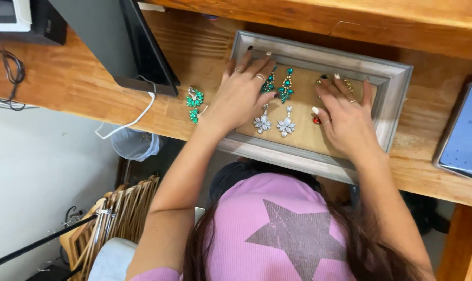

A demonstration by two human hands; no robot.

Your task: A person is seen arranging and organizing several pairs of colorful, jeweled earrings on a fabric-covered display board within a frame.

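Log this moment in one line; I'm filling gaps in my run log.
left hand: flat on grey frame | right hand: flat on board by red earring | loose green earrings: on table, left of frame

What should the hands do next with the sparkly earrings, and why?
Probably the left hand should reach for the loose green earrings on the wooden desk and bring them into the grey frame. The other pairs already sit on its tan board, and that hand lies nearest; the right hand rests flat inside.
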